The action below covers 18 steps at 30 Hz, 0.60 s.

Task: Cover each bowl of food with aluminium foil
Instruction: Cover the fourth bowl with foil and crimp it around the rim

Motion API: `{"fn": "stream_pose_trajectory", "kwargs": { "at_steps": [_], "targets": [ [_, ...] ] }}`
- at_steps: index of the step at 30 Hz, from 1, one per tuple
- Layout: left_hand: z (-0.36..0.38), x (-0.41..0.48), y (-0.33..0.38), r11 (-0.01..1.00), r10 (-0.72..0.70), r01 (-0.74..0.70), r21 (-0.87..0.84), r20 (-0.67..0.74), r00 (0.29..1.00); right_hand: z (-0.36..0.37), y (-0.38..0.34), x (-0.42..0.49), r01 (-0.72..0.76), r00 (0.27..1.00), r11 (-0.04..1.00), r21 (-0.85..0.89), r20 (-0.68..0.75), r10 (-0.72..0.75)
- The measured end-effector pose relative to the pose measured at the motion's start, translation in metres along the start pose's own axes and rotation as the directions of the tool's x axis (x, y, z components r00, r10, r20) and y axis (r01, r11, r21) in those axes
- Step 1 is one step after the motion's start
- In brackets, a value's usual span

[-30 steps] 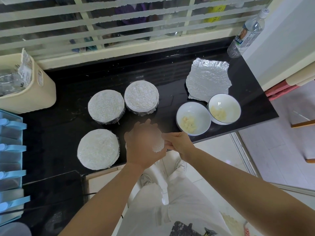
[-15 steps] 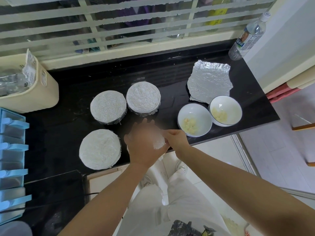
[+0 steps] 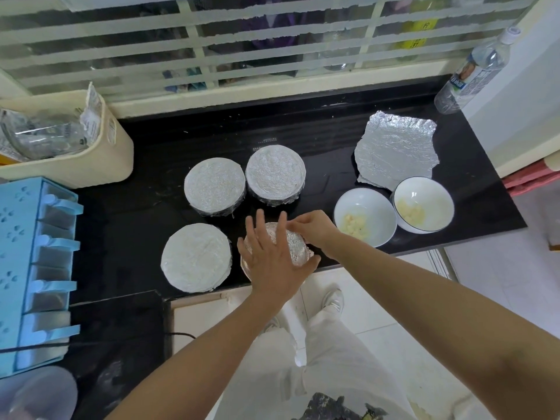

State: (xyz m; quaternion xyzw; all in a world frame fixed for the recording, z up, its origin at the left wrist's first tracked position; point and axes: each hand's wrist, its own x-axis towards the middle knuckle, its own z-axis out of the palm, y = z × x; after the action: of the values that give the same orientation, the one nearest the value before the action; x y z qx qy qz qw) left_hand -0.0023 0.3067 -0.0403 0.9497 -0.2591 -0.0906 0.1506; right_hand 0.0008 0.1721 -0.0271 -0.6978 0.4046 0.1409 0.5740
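Observation:
A foil-topped bowl (image 3: pixel 296 246) sits at the black counter's front edge. My left hand (image 3: pixel 272 259) lies flat on its foil with fingers spread. My right hand (image 3: pixel 312 227) pinches the foil at the bowl's far right rim. Three other bowls wear foil: one at front left (image 3: pixel 196 257), two behind (image 3: pixel 214 186) (image 3: pixel 275 174). Two white bowls with pale food stand uncovered to the right (image 3: pixel 365 216) (image 3: pixel 423 204). A loose foil sheet (image 3: pixel 397 150) lies flat behind them.
A water bottle (image 3: pixel 472 74) stands at the back right corner. A cream bin (image 3: pixel 69 140) with plastic packaging fills the back left. A blue rack (image 3: pixel 33 271) stands at the left. The black counter (image 3: pixel 333 140) ends just right of the open bowls.
My left hand has spread flatter over the foil, showing more of it. My right hand has shifted up to the bowl's far right rim. The camera view shifted slightly.

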Motion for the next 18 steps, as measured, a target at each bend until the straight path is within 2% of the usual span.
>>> {"fn": "stream_pose_trajectory", "kwargs": {
  "at_steps": [2, 4, 9, 12, 16, 18],
  "targets": [
    [0.003, 0.005, -0.006, 0.991, 0.123, -0.125, 0.052, 0.029, 0.992, 0.000, 0.003, 0.002, -0.004, 1.000, 1.000, 0.014, 0.003, 0.004],
    [0.004, 0.007, -0.014, 0.977, 0.172, -0.178, 0.121, 0.058, 0.983, -0.001, 0.003, 0.000, 0.009, 1.000, 0.999, 0.042, 0.024, -0.010],
    [0.006, 0.007, -0.021, 0.962, 0.211, -0.208, 0.179, 0.006, 0.977, -0.008, 0.009, -0.010, 0.028, 0.995, 0.974, 0.227, 0.084, -0.048],
    [0.005, 0.007, -0.019, 0.960, 0.216, -0.212, 0.182, -0.001, 0.976, -0.012, 0.018, -0.014, 0.052, 0.995, 0.963, 0.265, 0.066, -0.072],
    [0.005, 0.008, -0.019, 0.961, 0.211, -0.209, 0.183, 0.010, 0.977, -0.013, 0.035, -0.028, 0.207, 0.978, 0.978, 0.019, -0.022, -0.207],
    [0.004, 0.008, -0.020, 0.960, 0.205, -0.204, 0.190, 0.018, 0.979, -0.015, 0.043, -0.036, 0.254, 0.967, 0.966, -0.037, -0.022, -0.255]
  ]
}}
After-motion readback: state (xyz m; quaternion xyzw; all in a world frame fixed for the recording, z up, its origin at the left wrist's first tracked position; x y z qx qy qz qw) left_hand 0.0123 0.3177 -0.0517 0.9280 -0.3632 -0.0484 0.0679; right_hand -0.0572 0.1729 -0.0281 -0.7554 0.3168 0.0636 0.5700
